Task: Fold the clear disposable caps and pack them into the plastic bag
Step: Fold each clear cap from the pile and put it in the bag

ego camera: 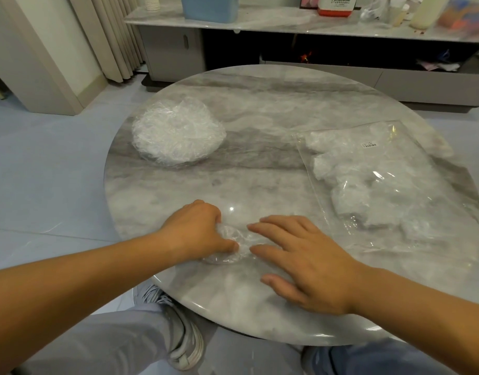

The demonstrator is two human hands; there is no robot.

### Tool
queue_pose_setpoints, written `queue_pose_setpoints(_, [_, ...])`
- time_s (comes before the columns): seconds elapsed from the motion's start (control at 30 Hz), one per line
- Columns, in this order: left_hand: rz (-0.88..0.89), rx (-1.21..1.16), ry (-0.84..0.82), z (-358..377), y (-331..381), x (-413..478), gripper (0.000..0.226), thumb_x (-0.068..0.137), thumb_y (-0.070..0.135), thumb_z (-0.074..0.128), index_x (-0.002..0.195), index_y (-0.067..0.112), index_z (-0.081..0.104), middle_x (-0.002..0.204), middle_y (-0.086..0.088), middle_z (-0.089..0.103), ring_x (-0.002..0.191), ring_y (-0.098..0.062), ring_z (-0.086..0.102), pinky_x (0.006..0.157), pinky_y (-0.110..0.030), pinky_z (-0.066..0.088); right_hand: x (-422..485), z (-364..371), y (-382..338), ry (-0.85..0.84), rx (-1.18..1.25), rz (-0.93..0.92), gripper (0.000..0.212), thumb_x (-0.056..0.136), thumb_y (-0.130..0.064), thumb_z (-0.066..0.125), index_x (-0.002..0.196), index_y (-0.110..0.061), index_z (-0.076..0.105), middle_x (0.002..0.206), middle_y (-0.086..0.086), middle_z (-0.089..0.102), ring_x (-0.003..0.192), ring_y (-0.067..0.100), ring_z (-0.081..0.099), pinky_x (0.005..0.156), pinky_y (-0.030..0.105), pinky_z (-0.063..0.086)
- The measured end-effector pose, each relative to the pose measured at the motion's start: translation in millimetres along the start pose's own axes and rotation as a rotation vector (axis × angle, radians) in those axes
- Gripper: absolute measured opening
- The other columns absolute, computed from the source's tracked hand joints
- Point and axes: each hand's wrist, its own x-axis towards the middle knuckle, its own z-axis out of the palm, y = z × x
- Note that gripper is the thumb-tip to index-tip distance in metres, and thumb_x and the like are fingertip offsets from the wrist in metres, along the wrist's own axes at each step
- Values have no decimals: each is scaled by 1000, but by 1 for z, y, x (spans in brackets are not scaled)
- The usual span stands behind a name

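Cap (233,247) at near edge of table (260,104), between hands. Left hand (195,234) curls on its end; right hand (303,261) flat, fingers pressing. Risk: slick film springs open once pressure lifts, and fold is lost. Pile (176,133) far left, bag (381,180) right.

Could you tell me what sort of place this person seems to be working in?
Probably a home living room: a round marble-look table stands on a tiled floor, with a low cabinet behind it and curtains at the left.
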Motion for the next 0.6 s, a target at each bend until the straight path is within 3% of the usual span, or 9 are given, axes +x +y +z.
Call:
queue_pose_setpoints(0.17, [44,-42,3,-1,1,-2,43,73,49,83,81,23,50,80,7,58,71,-11,54,58,-29,40,-5,8,3,-226,124,40,56,103,-54,37,144,-19,52,153,1,44,133,20,42,110,39,39])
queue_pose_setpoints(0.33, [-147,-725,-134,-2,4,-2,29,80,10,83,82,10,54,76,-11,60,61,-24,61,50,-31,53,-5,7,2,-243,204,45,58,104,-55,29,148,-21,45,165,-3,23,137,17,35,116,35,29])
queue_pose_setpoints(0.43, [-228,-1119,-232,-4,12,-3,25,86,-6,71,78,12,54,73,-13,58,59,-20,59,55,-31,57,-4,9,-1,-233,192,51,60,103,-57,27,150,-23,42,164,-5,25,137,17,32,116,33,27])
queue_pose_setpoints(0.5, [-241,-1272,-277,-6,17,-3,23,88,-8,65,79,11,58,72,-11,61,59,-18,61,64,-34,62,-4,11,-3,-224,181,60,61,103,-57,24,152,-24,37,161,-8,28,137,15,29,114,30,21])
queue_pose_setpoints(0.6, [-196,-1311,-315,-5,21,-5,8,91,-1,66,91,7,66,78,-11,63,63,-18,66,70,-34,63,-7,13,-5,-214,170,76,62,103,-59,23,155,-27,32,158,-13,29,136,13,25,115,30,16])
